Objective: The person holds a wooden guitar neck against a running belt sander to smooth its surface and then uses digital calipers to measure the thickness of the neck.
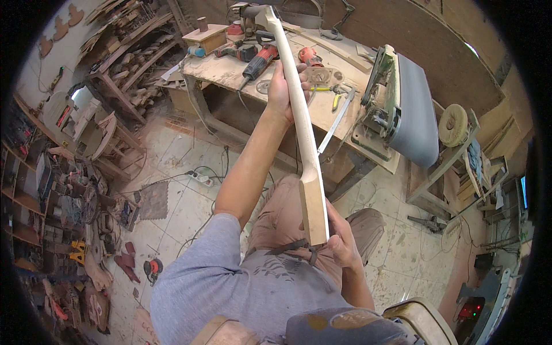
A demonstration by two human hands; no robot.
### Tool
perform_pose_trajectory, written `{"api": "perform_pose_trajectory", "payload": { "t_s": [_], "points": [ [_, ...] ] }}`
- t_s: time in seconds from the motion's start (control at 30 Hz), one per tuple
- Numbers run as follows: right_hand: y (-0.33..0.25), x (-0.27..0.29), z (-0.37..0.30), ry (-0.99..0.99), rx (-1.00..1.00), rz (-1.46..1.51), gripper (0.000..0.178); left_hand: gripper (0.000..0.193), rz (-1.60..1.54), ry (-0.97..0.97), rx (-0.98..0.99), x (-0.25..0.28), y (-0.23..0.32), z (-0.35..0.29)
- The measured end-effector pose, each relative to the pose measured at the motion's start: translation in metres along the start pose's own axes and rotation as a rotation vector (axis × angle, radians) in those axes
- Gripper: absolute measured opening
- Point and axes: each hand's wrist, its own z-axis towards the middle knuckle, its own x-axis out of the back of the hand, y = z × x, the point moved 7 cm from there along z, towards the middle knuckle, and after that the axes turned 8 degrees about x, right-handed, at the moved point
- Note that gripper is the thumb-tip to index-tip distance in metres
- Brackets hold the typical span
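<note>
A pale, unfinished wooden guitar neck [300, 115] stretches between my hands, its headstock end far from me and its thick, squared heel near my waist. My left hand [280, 95] is wrapped around the upper part of the shaft, fingers curling out on the right side. Down at the heel, my right hand [342, 238] grips the right edge, with the thumb by the bottom corner; some of its fingers are hidden behind the wood. A light strip runs along the right edge of the neck.
Ahead stands a dusty workbench [224, 77] carrying a red-and-black power tool [261, 62], yellow-handled pliers [336, 100] and a metal ruler-like bar [336, 123]. A belt sander [411, 109] sits at its right end. Wood shelving [132, 63] is at left; a power strip [200, 178] lies on the floor.
</note>
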Motion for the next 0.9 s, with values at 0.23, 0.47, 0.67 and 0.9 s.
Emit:
{"api": "perform_pose_trajectory", "payload": {
  "t_s": [0.23, 0.47, 0.67, 0.9],
  "points": [
    [-0.015, -0.002, 0.010, 0.004, -0.015, 0.051, 0.128, 0.062, -0.044, 0.080, 0.064, 0.008, -0.004, 0.012],
    [-0.054, -0.005, 0.026, 0.004, 0.019, 0.095, 0.118, 0.064, -0.089, 0.019, 0.097, 0.013, -0.003, 0.038],
    [-0.058, -0.006, 0.030, 0.012, 0.050, 0.088, 0.120, 0.066, -0.103, 0.005, 0.143, 0.017, -0.007, 0.048],
    [-0.073, -0.007, 0.033, -0.030, 0.028, 0.120, 0.122, 0.059, -0.175, 0.057, 0.161, 0.001, -0.014, 0.045]
  ]
}}
